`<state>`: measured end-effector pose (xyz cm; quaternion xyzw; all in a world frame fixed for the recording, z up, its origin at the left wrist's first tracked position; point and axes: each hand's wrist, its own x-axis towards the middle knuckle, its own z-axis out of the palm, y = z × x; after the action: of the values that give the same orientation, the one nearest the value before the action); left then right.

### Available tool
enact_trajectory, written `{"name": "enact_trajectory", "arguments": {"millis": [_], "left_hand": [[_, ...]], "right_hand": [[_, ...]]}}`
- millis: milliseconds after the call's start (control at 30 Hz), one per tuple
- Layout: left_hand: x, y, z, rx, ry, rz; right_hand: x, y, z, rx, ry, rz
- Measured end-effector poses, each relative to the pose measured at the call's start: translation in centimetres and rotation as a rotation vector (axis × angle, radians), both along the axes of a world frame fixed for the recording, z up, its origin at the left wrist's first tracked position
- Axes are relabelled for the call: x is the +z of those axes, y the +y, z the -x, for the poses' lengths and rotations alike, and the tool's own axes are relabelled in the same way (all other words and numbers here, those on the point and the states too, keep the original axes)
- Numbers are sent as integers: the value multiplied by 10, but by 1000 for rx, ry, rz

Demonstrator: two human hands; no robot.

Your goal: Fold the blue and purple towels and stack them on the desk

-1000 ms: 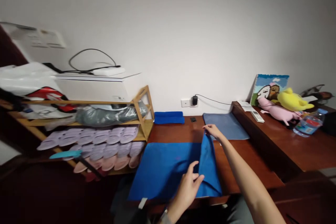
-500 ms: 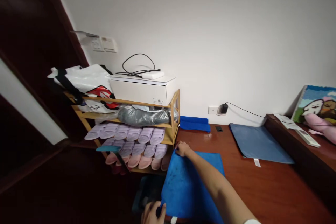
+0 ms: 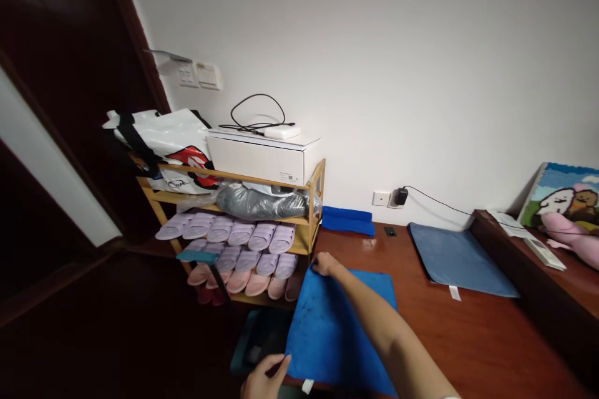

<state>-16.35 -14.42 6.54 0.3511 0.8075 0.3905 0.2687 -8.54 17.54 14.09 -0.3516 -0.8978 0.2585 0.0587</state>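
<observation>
On the brown wooden worktop [image 3: 472, 343], the right hand [image 3: 326, 264] pinches a limp blue cloth [image 3: 327, 336] by its far edge, the left hand [image 3: 262, 379] near its corner, grip unclear.

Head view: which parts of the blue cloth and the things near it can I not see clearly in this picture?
All in the head view:
- Blue cloth: the right forearm hides part of it, and the bottom edge of the picture cuts off its lower corner.
- Right hand: its fingers cover the cloth's corner, so a grip cannot be told.
- Left hand: the bottom edge cuts it off.
- Small black object past the cloth: too small to identify.
- Dark item beside the left hand: too dim to identify.
</observation>
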Motion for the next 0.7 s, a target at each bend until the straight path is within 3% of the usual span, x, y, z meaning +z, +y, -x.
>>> {"name": "enact_trajectory", "arguments": {"millis": [133,267,400,500,600,700], "left_hand": [[18,5,-1,4,19,-116],[59,18,5,-21,57,-280],[126,35,10,-73,191,-442],[183,48,4,-140,282,-575],[236,55,-11,-237,403,-700],[277,60,-25,-323,546,-768]], "right_hand": [[42,5,-39,44,153,-6],[98,10,-114,100,333,-44],[150,0,-200,154,610,34],[181,-17,-256,107,750,97],[203,-37,-299,33,827,76],[216,-56,-332,-20,876,32]]}}
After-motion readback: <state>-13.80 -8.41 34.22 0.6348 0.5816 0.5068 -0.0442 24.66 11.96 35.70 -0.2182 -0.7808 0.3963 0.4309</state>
